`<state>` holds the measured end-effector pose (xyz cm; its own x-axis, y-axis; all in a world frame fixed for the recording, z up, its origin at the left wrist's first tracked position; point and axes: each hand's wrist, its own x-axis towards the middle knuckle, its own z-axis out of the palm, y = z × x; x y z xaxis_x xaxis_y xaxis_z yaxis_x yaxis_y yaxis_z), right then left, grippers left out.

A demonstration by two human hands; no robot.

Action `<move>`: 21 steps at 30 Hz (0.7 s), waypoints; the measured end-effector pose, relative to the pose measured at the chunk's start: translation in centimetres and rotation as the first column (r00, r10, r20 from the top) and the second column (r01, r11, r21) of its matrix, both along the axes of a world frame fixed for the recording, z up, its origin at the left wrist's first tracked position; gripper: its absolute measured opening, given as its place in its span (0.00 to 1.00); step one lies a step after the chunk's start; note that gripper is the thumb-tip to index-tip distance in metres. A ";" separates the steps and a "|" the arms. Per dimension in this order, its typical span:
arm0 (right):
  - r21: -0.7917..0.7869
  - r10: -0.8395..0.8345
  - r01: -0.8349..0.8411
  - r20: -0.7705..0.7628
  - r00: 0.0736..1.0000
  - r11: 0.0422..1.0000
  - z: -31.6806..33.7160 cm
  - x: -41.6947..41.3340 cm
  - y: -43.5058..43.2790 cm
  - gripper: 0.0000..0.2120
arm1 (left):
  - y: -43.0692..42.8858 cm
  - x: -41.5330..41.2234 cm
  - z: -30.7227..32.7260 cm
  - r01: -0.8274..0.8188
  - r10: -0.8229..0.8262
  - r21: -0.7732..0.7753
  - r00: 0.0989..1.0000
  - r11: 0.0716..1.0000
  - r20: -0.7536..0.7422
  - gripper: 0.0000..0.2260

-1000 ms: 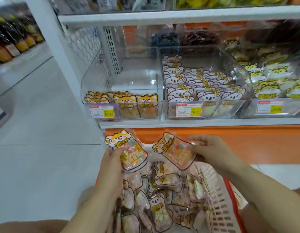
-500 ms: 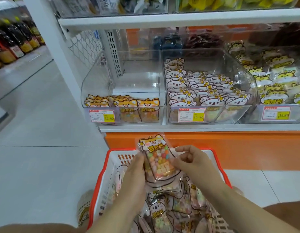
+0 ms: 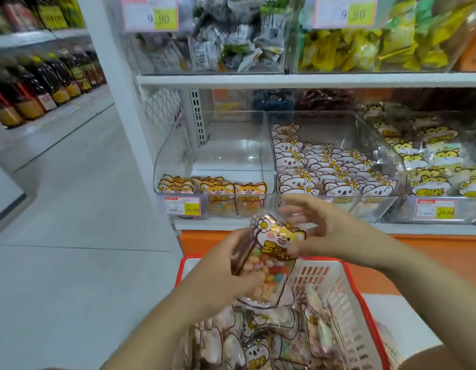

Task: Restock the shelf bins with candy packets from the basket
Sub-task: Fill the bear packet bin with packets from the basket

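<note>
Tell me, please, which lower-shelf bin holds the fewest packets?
The leftmost bin: only a front row of orange packets; the middle bin and right bin look well filled.

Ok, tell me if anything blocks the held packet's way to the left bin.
Nothing visible does: open air lies between the packet and the left bin, open-topped and mostly bare behind its front row.
</note>
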<state>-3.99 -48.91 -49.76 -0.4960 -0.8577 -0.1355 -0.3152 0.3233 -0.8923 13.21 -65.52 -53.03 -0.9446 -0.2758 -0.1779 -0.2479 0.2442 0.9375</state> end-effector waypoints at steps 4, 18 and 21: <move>0.053 0.291 -0.288 -0.077 0.953 0.956 4.1 0.1 -2.8 0.26 | -2.1 -0.8 3.9 0.141 -0.151 -0.204 0.988 0.969 -0.030 0.29; -0.180 -0.197 0.089 -0.792 0.578 0.980 7.3 -2.9 -7.5 0.13 | -11.1 -5.5 9.0 -0.144 -0.023 -0.534 0.955 0.833 -0.295 0.23; -0.096 -0.122 0.080 -0.871 0.475 0.992 7.5 -4.4 -9.4 0.12 | -14.2 -7.3 8.0 -0.097 0.007 -0.657 0.990 0.747 -0.137 0.14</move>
